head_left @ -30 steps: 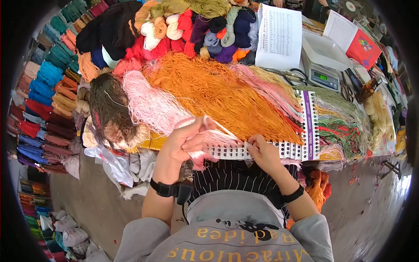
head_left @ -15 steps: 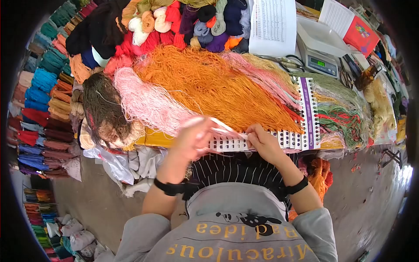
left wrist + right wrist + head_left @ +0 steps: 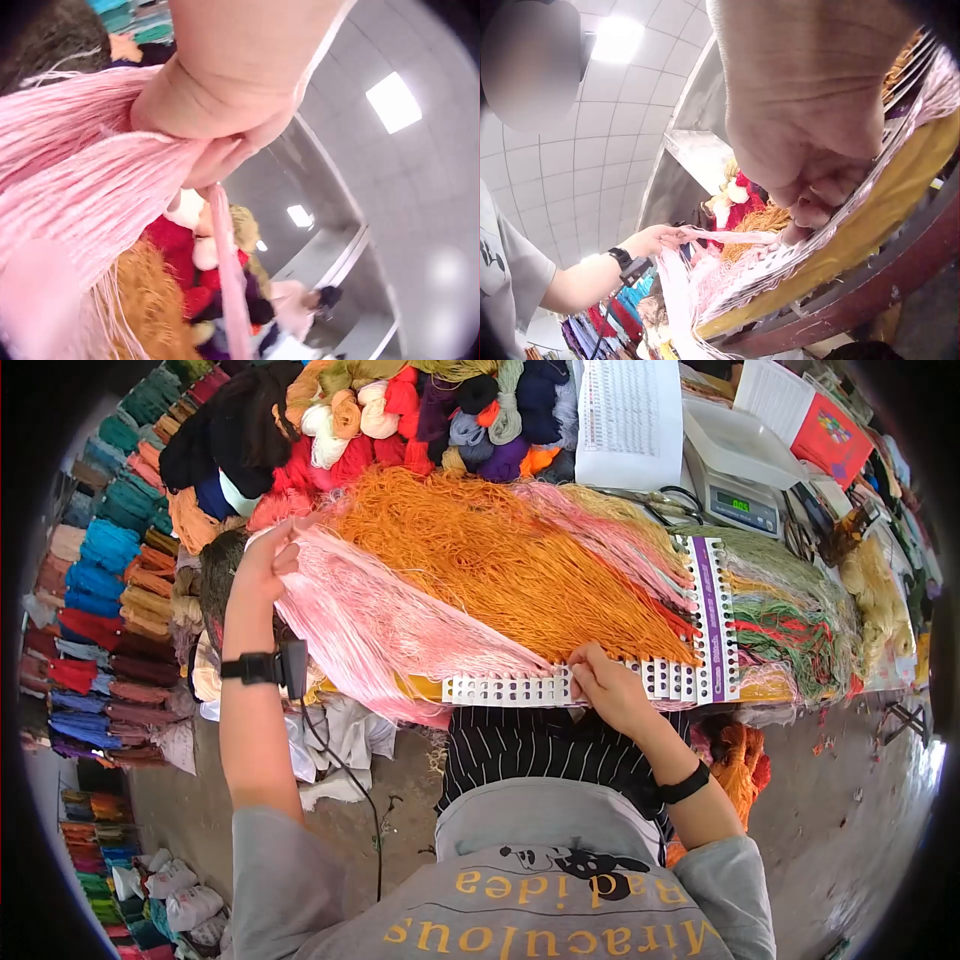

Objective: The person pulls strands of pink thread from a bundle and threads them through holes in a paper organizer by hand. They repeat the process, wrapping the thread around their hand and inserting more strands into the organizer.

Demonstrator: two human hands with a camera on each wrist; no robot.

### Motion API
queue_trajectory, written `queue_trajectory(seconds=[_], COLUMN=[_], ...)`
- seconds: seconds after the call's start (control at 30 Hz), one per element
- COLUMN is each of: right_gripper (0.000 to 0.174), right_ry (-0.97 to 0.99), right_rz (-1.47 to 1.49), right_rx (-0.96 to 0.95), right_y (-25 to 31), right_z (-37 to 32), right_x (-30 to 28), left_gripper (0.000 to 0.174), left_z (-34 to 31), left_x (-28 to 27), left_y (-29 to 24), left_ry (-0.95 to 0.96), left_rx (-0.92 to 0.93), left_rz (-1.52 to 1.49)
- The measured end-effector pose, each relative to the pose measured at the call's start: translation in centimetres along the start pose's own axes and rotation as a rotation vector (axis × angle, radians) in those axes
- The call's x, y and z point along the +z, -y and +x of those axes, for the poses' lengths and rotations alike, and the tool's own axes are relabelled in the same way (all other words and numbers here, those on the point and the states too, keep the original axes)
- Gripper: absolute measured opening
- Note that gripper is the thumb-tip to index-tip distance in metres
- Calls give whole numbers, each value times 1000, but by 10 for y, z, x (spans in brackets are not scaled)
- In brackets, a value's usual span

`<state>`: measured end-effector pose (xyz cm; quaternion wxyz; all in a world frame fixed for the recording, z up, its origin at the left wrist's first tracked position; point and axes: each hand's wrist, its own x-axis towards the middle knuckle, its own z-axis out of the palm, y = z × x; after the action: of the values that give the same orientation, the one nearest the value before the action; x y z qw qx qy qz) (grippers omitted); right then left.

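Note:
At the far left of the pink threads, my left hand grips a bundle of pale pink thread and holds it stretched out. A thin pink strand runs on from its fingertips in the left wrist view. The bundle leads to a white punched card at the table's front edge. There my right hand pinches the end of the pink thread against the card, its fingers curled in the right wrist view. A large spread of orange thread lies just beyond.
Behind lie skeins in many colours, with a black heap at back left. A printed sheet, scissors and a digital scale are at back right. Another punched card with a purple stripe lies right of the orange thread.
My left hand has moved from near the right hand outward to the far left, drawing the pink thread out long and straight. The right hand stays at the card.

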<state>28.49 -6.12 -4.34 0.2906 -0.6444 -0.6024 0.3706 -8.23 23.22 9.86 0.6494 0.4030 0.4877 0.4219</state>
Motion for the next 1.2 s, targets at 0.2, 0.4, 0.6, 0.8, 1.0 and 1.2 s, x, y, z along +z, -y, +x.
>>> queue_trajectory(seconds=[0.2, 0.4, 0.6, 0.8, 1.0, 1.2], right_gripper=[16, 17, 15, 13, 18, 15], right_ry=[-37, -27, -79, -51, -20, 9], right_rz=[-2, 190, 470, 631, 635, 684], right_rx=[-22, -18, -92, -178, -121, -123], right_y=[0, -1, 53, 98, 113, 99], right_z=[-3, -6, -32, -50, -50, -49], right_x=[2, 3, -5, -4, 0, 2], left_gripper=[32, 49, 56, 61, 66, 67], left_z=[-39, -147, -179, -191, -206, -205], left_x=[2, 69, 134, 175, 184, 185], left_y=[16, 95, 134, 148, 156, 161], left_ry=[-206, 344, 632, 769, 827, 896], left_rx=[189, -2, -184, -79, -78, -50], left_rz=[481, -301, -582, -445, -220, -129])
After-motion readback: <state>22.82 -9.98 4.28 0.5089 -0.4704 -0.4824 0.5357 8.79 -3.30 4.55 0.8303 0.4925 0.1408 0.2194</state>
